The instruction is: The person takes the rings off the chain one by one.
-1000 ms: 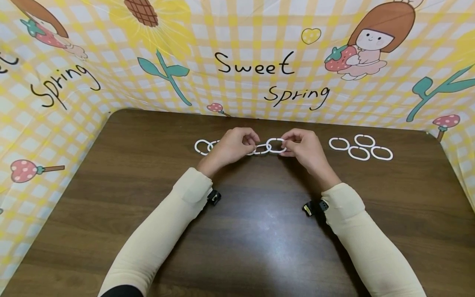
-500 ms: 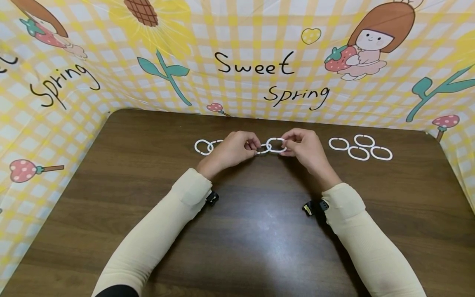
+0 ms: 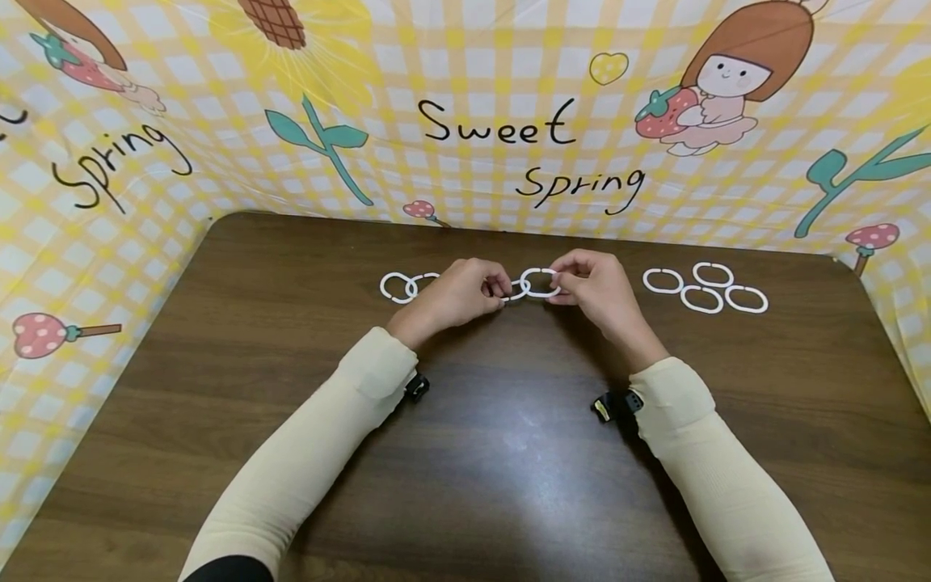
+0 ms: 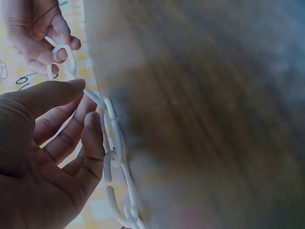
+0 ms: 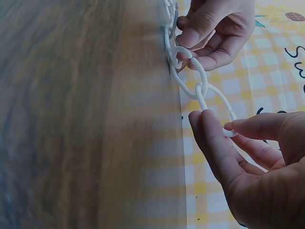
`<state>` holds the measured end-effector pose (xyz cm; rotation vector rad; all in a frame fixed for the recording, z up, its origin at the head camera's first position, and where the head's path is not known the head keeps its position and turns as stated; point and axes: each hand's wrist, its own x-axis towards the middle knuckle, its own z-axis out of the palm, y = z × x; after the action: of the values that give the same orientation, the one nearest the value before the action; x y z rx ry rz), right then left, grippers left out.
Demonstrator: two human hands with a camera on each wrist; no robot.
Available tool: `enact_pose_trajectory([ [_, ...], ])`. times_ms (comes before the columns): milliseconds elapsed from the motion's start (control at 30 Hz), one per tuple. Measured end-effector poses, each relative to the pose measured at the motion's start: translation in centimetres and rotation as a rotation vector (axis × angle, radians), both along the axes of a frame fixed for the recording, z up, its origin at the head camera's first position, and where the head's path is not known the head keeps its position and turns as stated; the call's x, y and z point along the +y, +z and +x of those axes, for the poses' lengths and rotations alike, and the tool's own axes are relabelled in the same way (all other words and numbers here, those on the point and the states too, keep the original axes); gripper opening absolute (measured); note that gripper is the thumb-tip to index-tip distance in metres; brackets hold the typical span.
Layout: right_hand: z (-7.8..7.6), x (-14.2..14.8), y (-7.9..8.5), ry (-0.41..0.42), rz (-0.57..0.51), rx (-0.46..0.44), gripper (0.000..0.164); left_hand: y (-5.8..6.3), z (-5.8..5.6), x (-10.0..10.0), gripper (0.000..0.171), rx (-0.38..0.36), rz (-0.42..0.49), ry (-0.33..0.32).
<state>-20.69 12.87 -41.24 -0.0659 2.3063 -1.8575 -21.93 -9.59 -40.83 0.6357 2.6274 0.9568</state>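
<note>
A chain of white oval plastic links [image 3: 381, 287] runs left to right near the table's far side. My right hand [image 3: 600, 291] pinches the end link [image 5: 222, 97] between thumb and fingers. That link is hooked through a second link [image 5: 200, 71], which my left hand [image 3: 465, 291] pinches at its left part with thumb and fingertips. Small gaps show in the links' sides. In the left wrist view the rest of the chain [image 4: 117, 143] trails past the left hand's fingers; in the head view this hand covers its middle.
Several loose white links [image 3: 663, 281] lie in a cluster to the right of the right hand. The brown wooden table [image 3: 465, 453] ends behind the chain at a yellow checked cloth [image 3: 473, 65]. Each wrist carries a small black camera [image 3: 417, 387].
My left hand has shifted slightly right and down along the chain, its fingertips coming onto the second link. The right hand keeps its pinch on the end link, nearly still.
</note>
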Motion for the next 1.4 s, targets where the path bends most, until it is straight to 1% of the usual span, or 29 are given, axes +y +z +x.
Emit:
enact_pose_trajectory([
  [200,-0.13,-0.02,-0.18,-0.002,0.009,-0.001,0.020,-0.09,-0.18,0.26,0.011,0.017,-0.067,-0.017],
  [400,-0.22,0.06,-0.33,0.000,0.004,-0.001,0.021,-0.06,-0.07,0.44,0.011,0.014,-0.094,-0.012],
  [667,-0.20,0.10,-0.38,0.000,-0.001,-0.002,0.020,-0.22,-0.06,0.50,0.009,0.039,-0.102,-0.018],
  [900,-0.19,0.18,-0.43,0.007,0.003,-0.003,0.020,-0.13,0.02,0.41,0.010,0.033,-0.076,-0.014],
  [1100,-0.25,0.20,-0.48,0.008,0.015,-0.013,0.020,-0.09,-0.07,0.27,0.014,0.075,-0.065,-0.013],
  [1400,-0.23,0.10,-0.44,0.001,0.012,-0.010,0.020,-0.06,-0.19,0.16,0.014,0.109,-0.045,0.002],
])
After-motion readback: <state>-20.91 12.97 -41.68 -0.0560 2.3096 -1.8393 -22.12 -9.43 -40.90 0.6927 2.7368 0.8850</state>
